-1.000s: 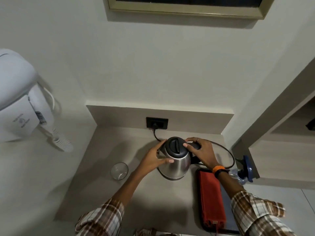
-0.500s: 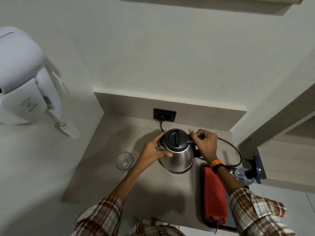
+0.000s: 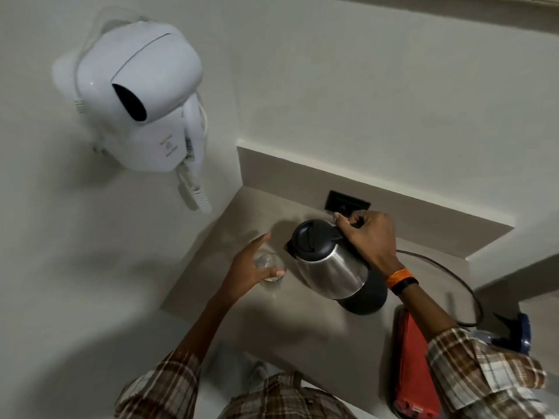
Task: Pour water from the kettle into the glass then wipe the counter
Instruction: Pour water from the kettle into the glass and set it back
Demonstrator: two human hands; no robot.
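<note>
A: From the head view, where's the kettle [image 3: 331, 261]?

B: Lifted off its black base [image 3: 367, 297], tilted with the lid end toward the glass [image 3: 270, 269]. The right hand [image 3: 370, 237] has a closed grip around the handle.

A: And the glass?

B: Standing on the desk [image 3: 302, 334], just left of the kettle. The left hand [image 3: 246, 272] curls around it, grip holding its side.

A: Anything for wiping?

B: A red cloth [image 3: 416, 367] lies at the desk's right edge, beside the right sleeve [image 3: 478, 373]. A white wall-mounted dryer [image 3: 139, 95] hangs at upper left.
</note>
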